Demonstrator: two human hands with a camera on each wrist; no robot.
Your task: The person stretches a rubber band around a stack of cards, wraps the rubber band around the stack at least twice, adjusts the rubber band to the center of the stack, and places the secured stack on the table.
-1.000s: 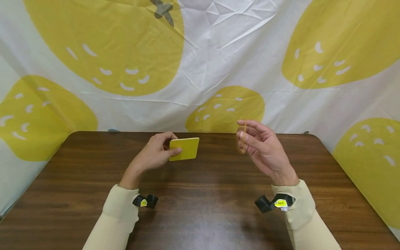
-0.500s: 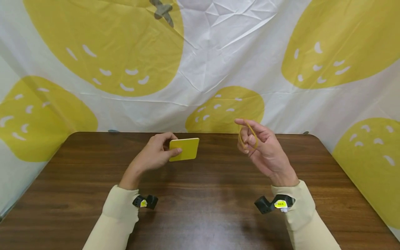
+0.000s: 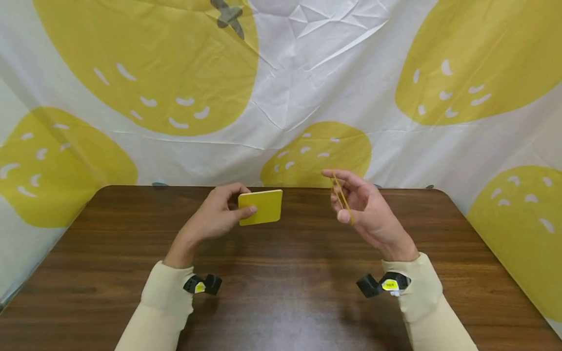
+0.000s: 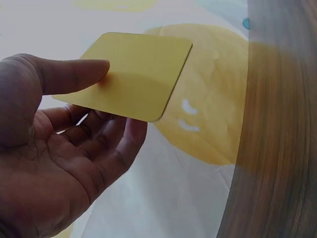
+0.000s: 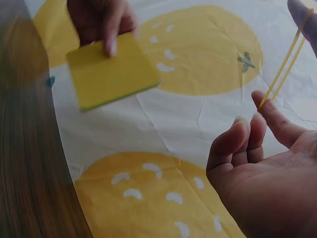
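Note:
In the head view my left hand (image 3: 210,214) pinches a thin yellow card with rounded corners (image 3: 269,207), thumb flat on its face and fingers behind. The left wrist view shows the thumb across the card (image 4: 143,74), its fingers bent underneath. Off to the right, my right hand (image 3: 375,214) holds a thin yellow rubber band (image 5: 280,69) stretched between thumb and index finger. The other right fingers curl toward the palm, off the band. Both hands are raised over the table, with a gap between card and band.
A dark wood-grain table (image 3: 285,282) lies beneath both arms. Behind it hangs a white cloth (image 3: 298,87) with large yellow fruit prints. Black camera mounts (image 3: 204,284) sit at both sleeve cuffs.
The right index finger and thumb have spread apart, stretching the rubber band from a slack loop into two taut strands. The left hand with the card has shifted and turned only slightly.

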